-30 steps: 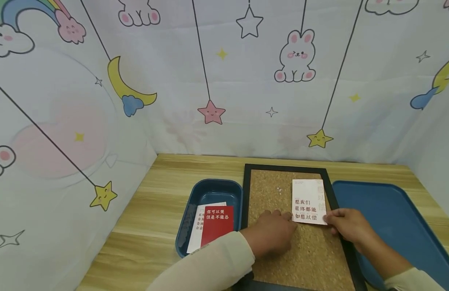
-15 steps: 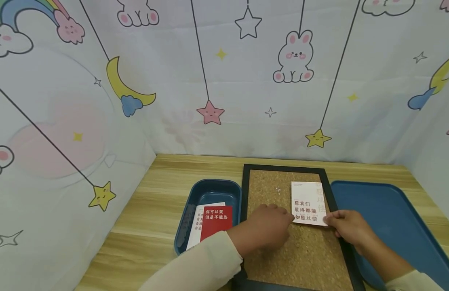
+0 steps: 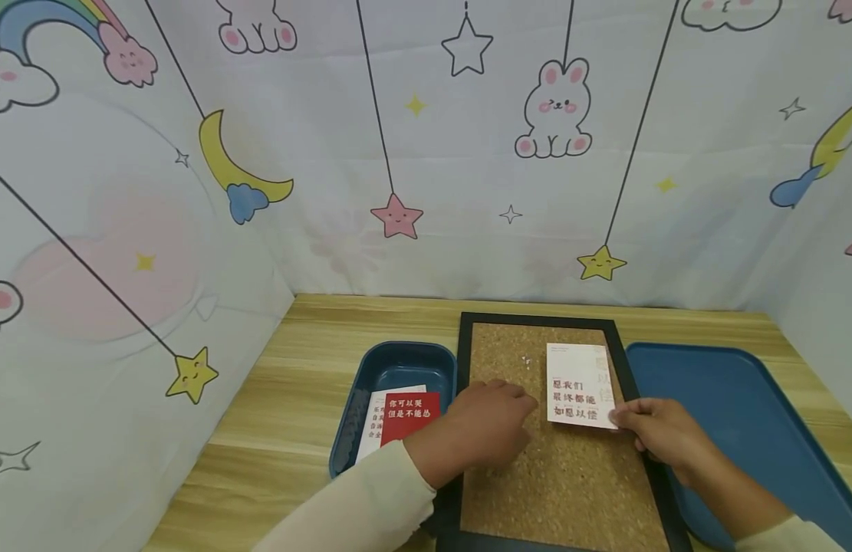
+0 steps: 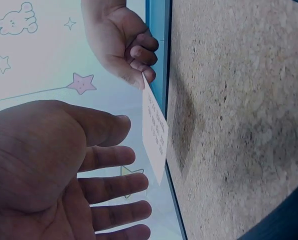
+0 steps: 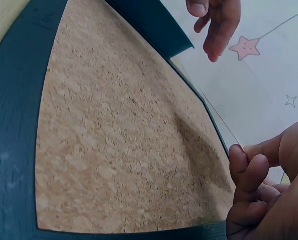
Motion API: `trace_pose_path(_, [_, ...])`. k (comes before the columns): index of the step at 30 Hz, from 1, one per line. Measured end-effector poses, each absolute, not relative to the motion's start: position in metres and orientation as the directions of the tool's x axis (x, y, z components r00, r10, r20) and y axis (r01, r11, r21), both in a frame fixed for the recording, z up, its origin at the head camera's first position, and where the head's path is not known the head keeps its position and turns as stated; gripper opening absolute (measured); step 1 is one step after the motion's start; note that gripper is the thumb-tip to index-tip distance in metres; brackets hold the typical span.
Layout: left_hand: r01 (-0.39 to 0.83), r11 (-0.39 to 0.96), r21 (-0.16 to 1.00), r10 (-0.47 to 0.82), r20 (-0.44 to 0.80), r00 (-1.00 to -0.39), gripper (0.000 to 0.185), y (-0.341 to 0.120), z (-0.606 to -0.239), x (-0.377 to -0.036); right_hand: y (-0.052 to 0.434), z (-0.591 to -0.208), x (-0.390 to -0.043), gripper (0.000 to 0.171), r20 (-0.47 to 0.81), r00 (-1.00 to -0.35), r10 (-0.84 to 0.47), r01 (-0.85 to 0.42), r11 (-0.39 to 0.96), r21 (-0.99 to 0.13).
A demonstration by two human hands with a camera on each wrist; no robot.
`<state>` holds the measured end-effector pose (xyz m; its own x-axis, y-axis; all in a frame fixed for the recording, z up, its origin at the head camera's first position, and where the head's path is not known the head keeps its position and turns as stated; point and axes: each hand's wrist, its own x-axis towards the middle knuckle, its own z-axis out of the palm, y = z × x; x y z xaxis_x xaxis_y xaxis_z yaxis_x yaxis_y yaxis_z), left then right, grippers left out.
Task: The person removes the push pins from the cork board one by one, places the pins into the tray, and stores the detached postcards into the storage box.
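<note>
A white card (image 3: 579, 383) with red printed characters is raised over the upper right of a black-framed cork board (image 3: 564, 491). My right hand (image 3: 663, 433) pinches its lower right corner between thumb and index finger; the right wrist view shows the card (image 5: 224, 122) edge-on. To the card's left, apart from it, my left hand (image 3: 477, 425) hovers over the cork. In the left wrist view the left hand (image 4: 64, 170) has its fingers extended and spread, with nothing in them. Its fingers are partly hidden from the head view.
Left of the board is a blue bin (image 3: 408, 353) with a red card (image 3: 412, 414) and a white card (image 3: 373, 422) inside. A blue tray (image 3: 736, 414) lies to the right. The wooden table (image 3: 315, 345) meets a printed cloth backdrop (image 3: 460, 253) behind.
My left hand has let go of the card's lower left corner and drawn away to the left. The card stays in my right hand, shifted slightly left.
</note>
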<state>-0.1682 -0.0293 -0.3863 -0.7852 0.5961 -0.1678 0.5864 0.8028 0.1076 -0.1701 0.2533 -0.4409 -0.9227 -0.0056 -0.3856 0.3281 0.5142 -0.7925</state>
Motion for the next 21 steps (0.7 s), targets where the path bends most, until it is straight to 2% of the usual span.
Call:
trace_pose_path(8, [0.549,0.823,0.142,0.567,-0.157,-0.809,0.047,-0.040,-0.384,-0.167,0.248,-0.438,-0.164,0.034,-0.383,-0.924,-0.020,0.324,0.492,-0.808])
trace_pose_path(21, [0.544,0.825,0.152,0.561,-0.114,-0.820,0.045,-0.057,-0.380,-0.165,0.243,-0.434,-0.155,0.028,-0.401,-0.915,-0.050,0.333,0.469,-0.818])
